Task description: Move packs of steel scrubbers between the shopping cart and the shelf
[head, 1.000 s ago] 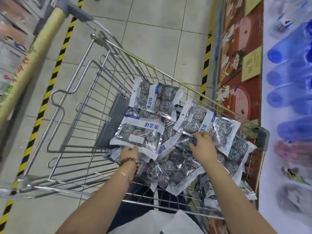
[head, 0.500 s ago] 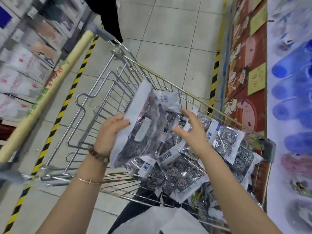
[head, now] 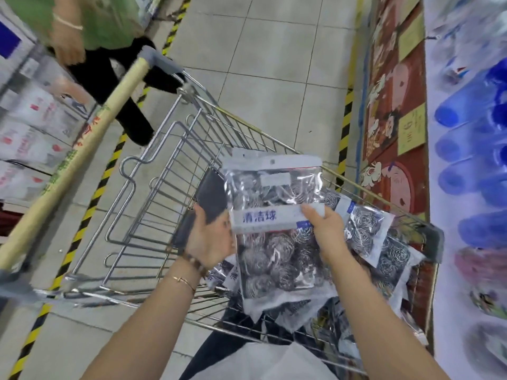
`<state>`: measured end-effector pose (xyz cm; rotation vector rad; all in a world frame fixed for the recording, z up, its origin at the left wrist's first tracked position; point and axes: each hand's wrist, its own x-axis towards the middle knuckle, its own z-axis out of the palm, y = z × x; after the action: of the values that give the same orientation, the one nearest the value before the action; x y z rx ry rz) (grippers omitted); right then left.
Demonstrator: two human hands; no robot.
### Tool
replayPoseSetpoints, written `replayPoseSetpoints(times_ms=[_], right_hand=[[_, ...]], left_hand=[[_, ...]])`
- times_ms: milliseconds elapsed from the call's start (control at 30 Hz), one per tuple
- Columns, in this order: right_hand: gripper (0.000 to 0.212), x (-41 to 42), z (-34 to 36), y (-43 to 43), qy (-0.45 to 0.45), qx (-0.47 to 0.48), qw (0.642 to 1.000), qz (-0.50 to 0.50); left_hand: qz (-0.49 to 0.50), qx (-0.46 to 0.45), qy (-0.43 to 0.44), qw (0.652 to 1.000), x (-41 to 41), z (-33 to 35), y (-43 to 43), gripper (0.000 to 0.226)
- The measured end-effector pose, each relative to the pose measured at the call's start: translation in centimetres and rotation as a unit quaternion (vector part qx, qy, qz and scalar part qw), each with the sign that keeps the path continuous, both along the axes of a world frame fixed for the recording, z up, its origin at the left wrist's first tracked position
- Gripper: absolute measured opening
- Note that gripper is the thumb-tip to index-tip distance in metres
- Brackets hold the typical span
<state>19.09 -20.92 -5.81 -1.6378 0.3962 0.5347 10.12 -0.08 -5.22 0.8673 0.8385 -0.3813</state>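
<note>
Both hands up over the shopping cart [head: 153,187]: I held a pack of steel scrubbers [head: 274,187] upright above the wire basket. My left hand [head: 211,239] gripped its left edge, and my right hand [head: 326,229] pinched the blue-lettered label band, thumb on top. A second pack [head: 277,267] hung just behind and below the first; I could not tell which grip carried it. More packs [head: 367,231] lay heaped in the cart's near right corner.

I judged this to be the lift-out step, with the load bound for the blurred shelf [head: 444,283] on the right. The next move called for a swing over the cart's right rim with both grips firm, since the glossy bags looked slippery. A passer-by in green [head: 104,20] stood beyond the cart handle [head: 82,149], far left.
</note>
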Motion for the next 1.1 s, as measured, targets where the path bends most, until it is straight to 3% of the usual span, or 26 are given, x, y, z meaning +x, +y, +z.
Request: replayPoseSetpoints(times_ms=[100,167,300,433,533,633,733,800,867,900,967,1000,1067,1100], right_hand=[[0.015,-0.8,-1.3,0.5,0.006,-0.019,0.998,-0.061],[0.011,-1.7,-2.1,0.9,0.005,-0.026,0.998,-0.064],[0.025,-3.4,-3.9,-1.2,0.060,-0.069,0.996,0.010],[0.022,-6.8,-7.3,-6.6,0.094,-0.175,0.974,-0.112],[0.023,-8.5,-8.6,-9.7,0.110,-0.276,0.946,-0.132],[0.036,-9.0,-10.5,-11.0,0.131,-0.299,0.927,-0.182],[0.066,-8.2,-10.8,-10.8,0.194,-0.251,0.872,-0.372],[0.078,-7.8,-10.3,-11.1,0.257,-0.231,0.835,-0.428],[0.067,-8.4,-10.3,-11.7,0.268,-0.195,0.829,-0.451],[0.058,-8.2,-10.5,-11.5,0.243,-0.082,0.812,-0.524],[0.046,-7.9,-11.2,-10.7,0.255,-0.020,0.842,-0.474],[0.038,-7.7,-10.9,-10.5,0.255,0.013,0.835,-0.487],[0.025,-6.4,-9.6,-9.8,0.223,0.106,0.794,-0.555],[0.036,-5.8,-9.8,-9.9,0.236,0.169,0.751,-0.594]], left_hand=[[-0.110,0.127,0.049,0.985,-1.0,0.0,-4.5,0.037],[-0.125,0.215,0.042,0.968,-1.6,-1.5,-5.3,0.050],[-0.118,0.275,0.053,0.953,-1.8,-2.8,-4.0,0.039],[-0.131,0.316,0.040,0.939,-1.6,-2.7,-1.8,0.032],[-0.138,0.327,0.036,0.934,-1.4,-2.7,-0.9,0.025],[-0.144,0.303,0.044,0.941,-1.5,-3.2,-1.1,0.027],[-0.156,0.296,0.033,0.942,-1.5,-3.2,-2.1,0.032],[-0.150,0.289,0.028,0.945,-1.6,-2.9,-2.9,0.034],[-0.152,0.289,0.024,0.945,-1.9,-2.8,-3.4,0.033],[-0.152,0.286,0.026,0.946,-2.1,-3.0,-3.4,0.032],[-0.147,0.282,0.030,0.948,-2.3,-3.1,-3.3,0.031],[-0.145,0.284,0.035,0.947,-2.4,-3.0,-3.2,0.030],[-0.140,0.287,0.045,0.947,-2.4,-3.1,-3.0,0.031],[-0.136,0.289,0.046,0.947,-2.4,-3.2,-3.0,0.031]])
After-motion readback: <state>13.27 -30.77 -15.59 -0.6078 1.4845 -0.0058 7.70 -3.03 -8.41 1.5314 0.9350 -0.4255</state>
